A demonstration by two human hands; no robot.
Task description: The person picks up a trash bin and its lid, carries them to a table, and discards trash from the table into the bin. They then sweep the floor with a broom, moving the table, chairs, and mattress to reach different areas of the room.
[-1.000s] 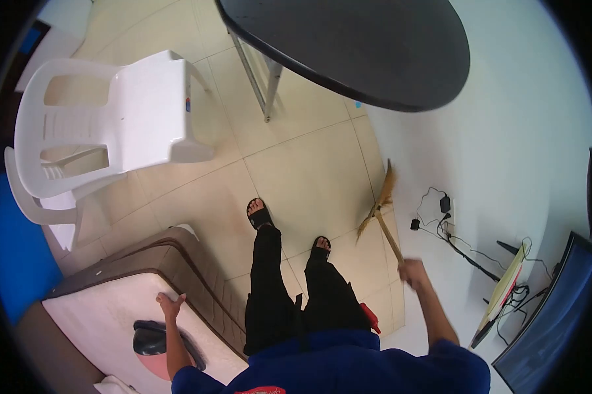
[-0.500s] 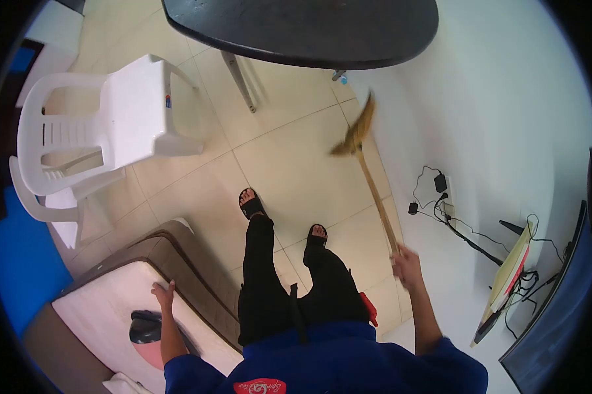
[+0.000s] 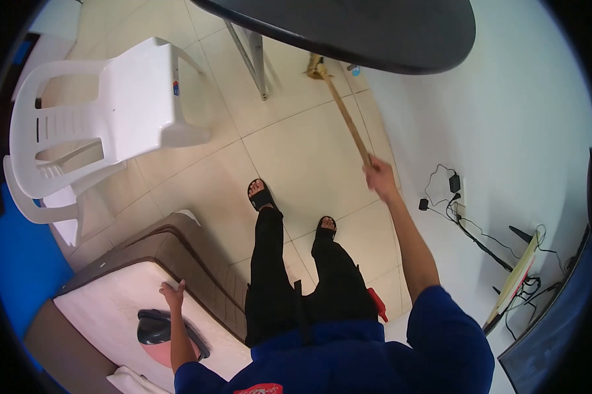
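My right hand (image 3: 379, 177) is closed around the wooden handle of a broom (image 3: 346, 118), arm stretched forward. The broom's straw head (image 3: 316, 67) reaches down to the tiled floor, partly hidden under the edge of a dark oval table (image 3: 348, 29). My left hand (image 3: 172, 293) hangs over the pale top of a brown padded seat (image 3: 197, 276), fingers apart and holding nothing. Beside that forearm, a rounded pink and black object (image 3: 155, 331) lies on the seat.
White plastic chairs (image 3: 135, 98) stand to the left. A metal table leg (image 3: 256, 65) rises ahead of my feet. Along the white wall at right are a plugged-in adapter (image 3: 454, 183), cables and a screen (image 3: 552, 308). A blue surface (image 3: 26, 243) shows at far left.
My right hand has pushed forward and left, carrying the broom head from open floor near the wall to under the table edge. My left hand stays over the seat.
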